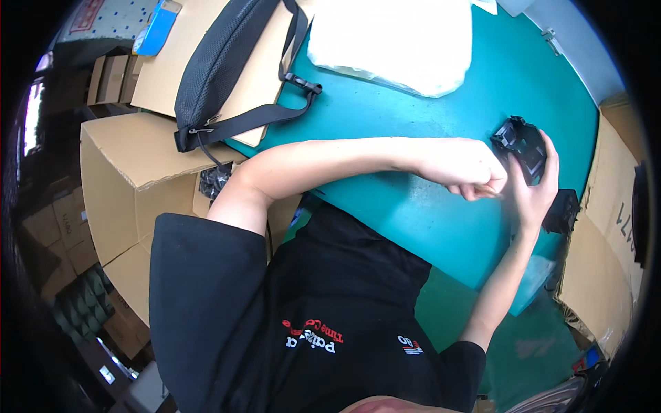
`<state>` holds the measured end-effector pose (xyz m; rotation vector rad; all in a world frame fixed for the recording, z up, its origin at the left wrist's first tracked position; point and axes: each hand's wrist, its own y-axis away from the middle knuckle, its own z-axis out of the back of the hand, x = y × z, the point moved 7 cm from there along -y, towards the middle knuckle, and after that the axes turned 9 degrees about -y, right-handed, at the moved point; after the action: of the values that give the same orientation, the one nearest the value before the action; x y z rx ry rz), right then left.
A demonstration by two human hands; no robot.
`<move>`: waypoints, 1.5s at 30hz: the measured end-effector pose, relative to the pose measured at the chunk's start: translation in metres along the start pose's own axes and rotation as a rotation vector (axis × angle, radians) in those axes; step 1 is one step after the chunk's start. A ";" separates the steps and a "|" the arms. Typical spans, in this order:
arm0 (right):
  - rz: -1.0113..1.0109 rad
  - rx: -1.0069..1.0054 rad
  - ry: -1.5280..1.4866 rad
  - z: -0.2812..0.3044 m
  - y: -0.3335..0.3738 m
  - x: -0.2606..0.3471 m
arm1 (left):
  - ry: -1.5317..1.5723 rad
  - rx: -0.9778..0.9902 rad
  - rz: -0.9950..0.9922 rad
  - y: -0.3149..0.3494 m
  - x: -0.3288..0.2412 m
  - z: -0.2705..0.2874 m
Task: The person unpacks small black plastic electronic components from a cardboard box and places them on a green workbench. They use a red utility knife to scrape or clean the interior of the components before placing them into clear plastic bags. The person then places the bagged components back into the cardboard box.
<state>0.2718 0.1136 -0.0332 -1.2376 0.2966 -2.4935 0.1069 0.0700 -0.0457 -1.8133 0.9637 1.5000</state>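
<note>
Both hands meet: right hand (533, 189) cradles black plastic part (520, 140), left hand (468, 168) alongside.

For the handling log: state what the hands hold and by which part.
The right hand grips a black plastic part by its lower right edge. The left hand is fisted beside its lower left; contact cannot be told.

The person wears a loose black T-shirt with short sleeves that end above the elbows, leaving both forearms bare. On the chest sits a small printed design in 2 colours, red lettering curved over white lettering, and beside it a smaller white mark with thin red and blue stripes beneath. The fabric is plain black elsewhere, with soft folds across the front. Neither the left hand (467, 171) nor the right hand (531, 186) wears a glove, ring, watch or wristband.
</note>
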 end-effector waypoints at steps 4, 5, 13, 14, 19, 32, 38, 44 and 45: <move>-0.004 -0.013 -0.016 0.000 0.000 -0.003 | 0.862 0.164 0.140 0.001 0.004 -0.025; -0.007 -0.019 -0.016 -0.001 0.000 -0.002 | 0.931 0.158 0.178 0.001 0.005 -0.030; -0.044 -0.027 0.013 0.000 0.001 -0.008 | 1.175 0.561 -0.018 0.014 -0.019 -0.065; -0.036 -0.031 0.053 0.003 0.000 -0.006 | 1.236 0.628 -0.084 0.017 -0.027 -0.067; -0.015 -0.024 0.046 -0.003 -0.001 -0.005 | 1.100 0.490 -0.062 0.011 -0.006 -0.054; 0.480 -0.516 0.114 0.045 0.031 0.066 | 0.972 -0.132 -0.003 -0.005 0.013 0.005; 0.292 0.690 -0.882 -0.106 0.075 0.236 | 1.011 -0.114 -0.032 0.004 0.003 -0.005; 0.230 0.904 -1.122 -0.179 0.124 0.296 | 1.031 0.086 -0.133 0.009 -0.028 -0.022; 0.276 0.895 -1.183 -0.168 0.119 0.300 | 1.029 0.107 -0.148 0.010 -0.033 -0.025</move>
<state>-0.0069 -0.1074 0.0451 -1.7331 -0.7786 -1.0469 0.1089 0.0492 -0.0080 -2.5194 1.2606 0.3280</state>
